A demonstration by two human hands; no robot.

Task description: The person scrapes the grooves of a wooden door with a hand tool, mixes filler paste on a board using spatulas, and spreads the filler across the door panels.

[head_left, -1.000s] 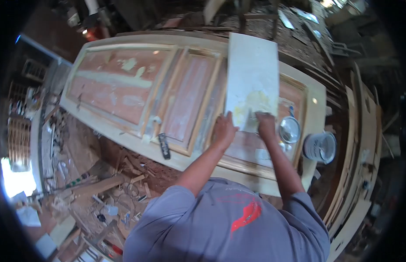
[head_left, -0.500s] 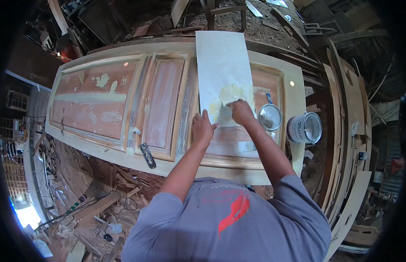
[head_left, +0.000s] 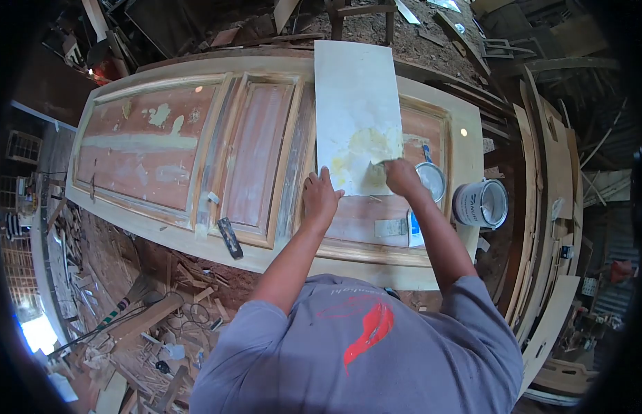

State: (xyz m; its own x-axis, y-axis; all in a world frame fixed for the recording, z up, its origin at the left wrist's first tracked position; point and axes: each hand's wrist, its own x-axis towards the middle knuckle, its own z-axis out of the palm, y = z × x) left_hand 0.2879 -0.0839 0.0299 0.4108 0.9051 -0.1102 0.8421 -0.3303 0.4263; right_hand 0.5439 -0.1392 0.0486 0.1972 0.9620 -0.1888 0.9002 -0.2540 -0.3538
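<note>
A white board (head_left: pixel 355 90) lies across a panelled wooden door (head_left: pixel 262 159), with yellowish paste (head_left: pixel 368 145) smeared near its lower end. My left hand (head_left: pixel 322 200) rests at the board's lower left corner, fingers apart, holding nothing. Over the lower right part of the board, my right hand (head_left: pixel 402 177) is closed on a scraper (head_left: pixel 376 168), whose blade meets the paste. Just right of that hand is a round tin lid (head_left: pixel 431 181), with a blue-handled tool (head_left: pixel 426 153) at its top edge.
A labelled bucket (head_left: pixel 480 203) stands at the door's right end. A dark tool (head_left: pixel 230 239) lies on the door's near edge. Below the board are a flat plate (head_left: pixel 391 228) and a blue-and-white item (head_left: pixel 414 229). Wood scraps (head_left: pixel 197 276) litter the ground; long planks (head_left: pixel 542 276) stand at right.
The view has shifted, moving the scene left in the picture. My right hand has moved right relative to the board with the scraper. My left hand stays at the board's corner.
</note>
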